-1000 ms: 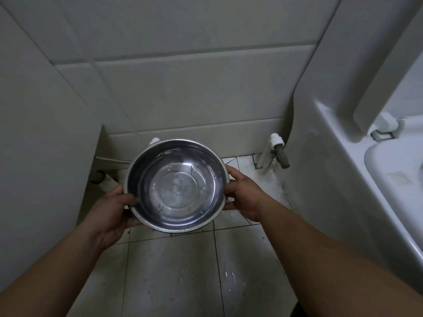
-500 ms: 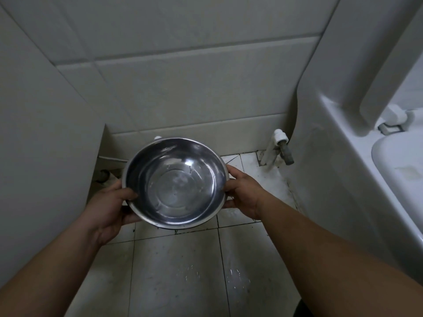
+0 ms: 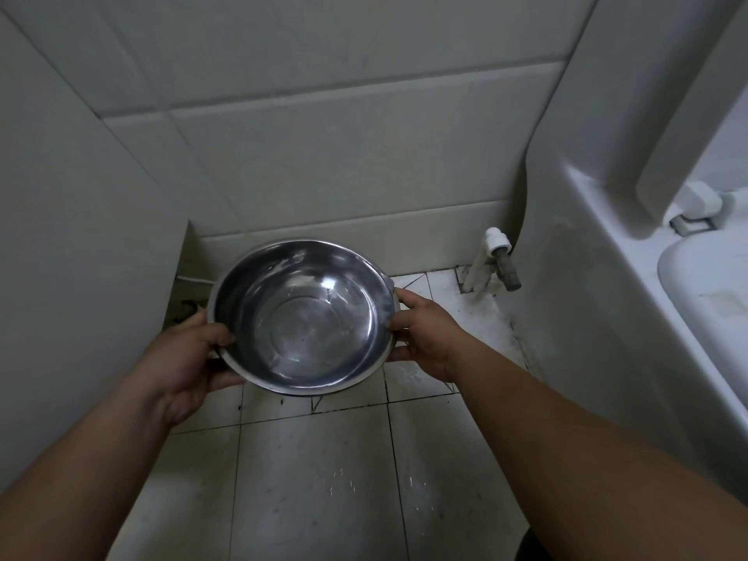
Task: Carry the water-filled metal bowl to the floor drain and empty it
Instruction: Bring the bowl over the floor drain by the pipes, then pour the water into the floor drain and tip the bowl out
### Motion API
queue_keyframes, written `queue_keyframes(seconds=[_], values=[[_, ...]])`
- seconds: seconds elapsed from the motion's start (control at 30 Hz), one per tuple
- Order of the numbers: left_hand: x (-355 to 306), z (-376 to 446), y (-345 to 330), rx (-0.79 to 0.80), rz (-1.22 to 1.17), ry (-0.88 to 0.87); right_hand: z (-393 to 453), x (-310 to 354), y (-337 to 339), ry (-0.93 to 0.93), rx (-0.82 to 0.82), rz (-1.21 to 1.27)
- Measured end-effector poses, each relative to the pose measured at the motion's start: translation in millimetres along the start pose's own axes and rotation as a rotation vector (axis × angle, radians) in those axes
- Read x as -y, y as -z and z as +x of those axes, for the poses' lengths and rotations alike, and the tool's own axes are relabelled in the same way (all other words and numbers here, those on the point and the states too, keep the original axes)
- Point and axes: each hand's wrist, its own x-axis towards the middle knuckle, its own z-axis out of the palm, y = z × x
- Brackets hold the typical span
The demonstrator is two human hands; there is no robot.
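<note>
A round metal bowl (image 3: pixel 301 315) hangs in front of me over the tiled floor, near the corner of the back wall. Its far rim is tipped down and away from me, and its shiny inside faces me with a thin film of water. My left hand (image 3: pixel 184 358) grips the left rim, thumb over the edge. My right hand (image 3: pixel 425 332) holds the right rim the same way. A dark spot on the floor at the left wall, the floor drain (image 3: pixel 187 306), shows just beyond the bowl's left edge; most of it is hidden.
A white toilet (image 3: pixel 607 317) fills the right side, its seat raised. A white pipe with a grey valve (image 3: pixel 496 263) rises from the floor by the back wall. Tiled walls close in at the left and the back. Wet floor tiles (image 3: pixel 315 479) lie below my arms.
The bowl has tilted forward, far rim down, and dropped slightly lower. Water that sat level in it a second ago has mostly left it. Both hands keep their grip.
</note>
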Motion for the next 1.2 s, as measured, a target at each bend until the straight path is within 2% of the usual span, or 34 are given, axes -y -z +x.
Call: queue_keyframes(seconds=[0.4,1.2], values=[[-7.6,-4.4,-4.5,-0.068,-0.004,-0.002,5.8,-4.7,-5.4,0.015,-0.092,0.043],[-12.9,-14.8,-14.2,-0.153,-0.029,-0.033,13.6,-11.5,-9.0,0.018,-0.098,0.091]])
